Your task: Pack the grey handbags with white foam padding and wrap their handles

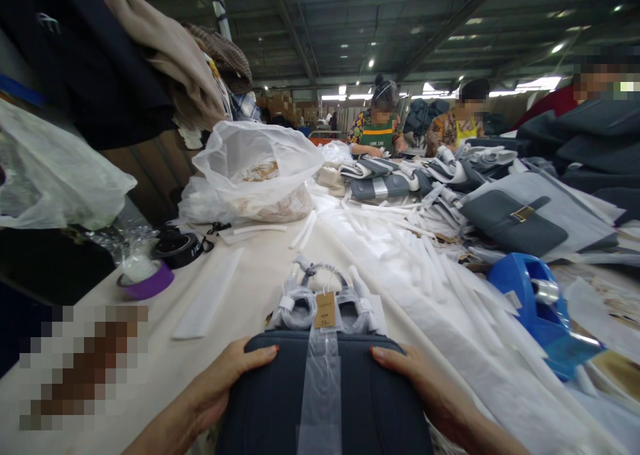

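Between my two hands is a dark blue-grey handbag (270,395) at the near edge of the table. My left hand (227,375) grips its left upper side, thumb on the face and fingers tucked behind. On the right upper side my right hand (407,368) holds it the same way. A strip of clear film (321,382) runs down the middle of the bag. Wrapped handles (325,272) rise at its far end, and a brown price tag (325,310) hangs from them on a string. The bag's lower part is cut off by the frame.
A blue tape dispenser (525,302) stands at right, near a grey bag (515,222) on piled material. White foam strips (425,275) cover the table's middle. Left lie a purple tape roll (145,282) and a large plastic sack (260,168). Co-workers (377,128) stand across the table.
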{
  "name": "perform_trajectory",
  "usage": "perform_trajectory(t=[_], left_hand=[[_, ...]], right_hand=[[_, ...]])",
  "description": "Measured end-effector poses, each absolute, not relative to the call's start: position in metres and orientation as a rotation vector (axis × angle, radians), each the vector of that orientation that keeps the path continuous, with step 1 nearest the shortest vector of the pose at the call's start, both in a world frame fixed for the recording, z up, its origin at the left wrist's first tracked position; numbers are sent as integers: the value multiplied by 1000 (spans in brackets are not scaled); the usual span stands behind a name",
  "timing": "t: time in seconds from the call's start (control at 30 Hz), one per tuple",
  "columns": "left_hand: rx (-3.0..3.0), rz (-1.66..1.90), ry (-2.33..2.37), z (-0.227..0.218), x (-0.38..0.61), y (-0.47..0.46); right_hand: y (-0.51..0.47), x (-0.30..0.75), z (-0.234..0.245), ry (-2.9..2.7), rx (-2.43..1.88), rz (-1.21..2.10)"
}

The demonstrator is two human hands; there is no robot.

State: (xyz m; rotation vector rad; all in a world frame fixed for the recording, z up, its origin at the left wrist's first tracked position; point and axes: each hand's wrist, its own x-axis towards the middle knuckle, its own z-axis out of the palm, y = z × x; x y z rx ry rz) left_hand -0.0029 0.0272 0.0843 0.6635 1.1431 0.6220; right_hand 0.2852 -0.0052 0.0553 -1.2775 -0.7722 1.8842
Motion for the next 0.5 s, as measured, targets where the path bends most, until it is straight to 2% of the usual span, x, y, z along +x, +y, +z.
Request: perform_trajectory(t=[0.3, 0.5], left_hand=[[457, 553, 1112, 80, 4, 32], [527, 748, 1334, 52, -4, 49]], right_hand=[[-5, 283, 57, -712, -1291, 1835], [13, 284, 65, -705, -1218, 1703]])
